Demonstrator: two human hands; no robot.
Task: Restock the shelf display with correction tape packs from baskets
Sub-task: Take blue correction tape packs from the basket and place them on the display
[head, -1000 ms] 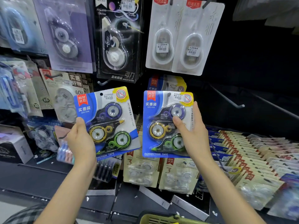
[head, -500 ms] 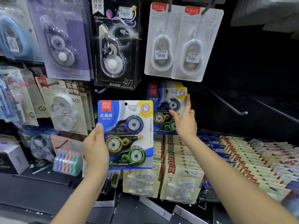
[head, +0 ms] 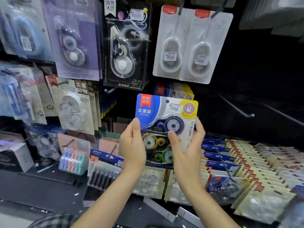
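- Right now, seen from the head camera, both hands hold one blue correction tape pack upright in front of the display wall, roughly at the middle of the view.
- Left hand grips the pack's left edge, thumb laid over the front of the card, fingers hidden behind it.
- Right hand grips the pack's right side, thumb pressed on the blister just below the purple wheel, fingertips curling round the right edge.
- Three dispensers sit in the pack's blister: purple on top, yellow in the middle, green lowest, partly covered by the hands.
- Directly behind and just above the pack, a second blue-and-yellow pack hangs on the wall, mostly hidden.
- Above the pack, two white single-tape cards hang side by side; up and to the left of it hangs a black card.
- Right of the pack, a bare metal hook juts out from the dark wall.
- Below and to the right of the pack, rows of beige packets lie stacked on the shelf.
- Left of the pack, a pastel-coloured set stands near a white box.
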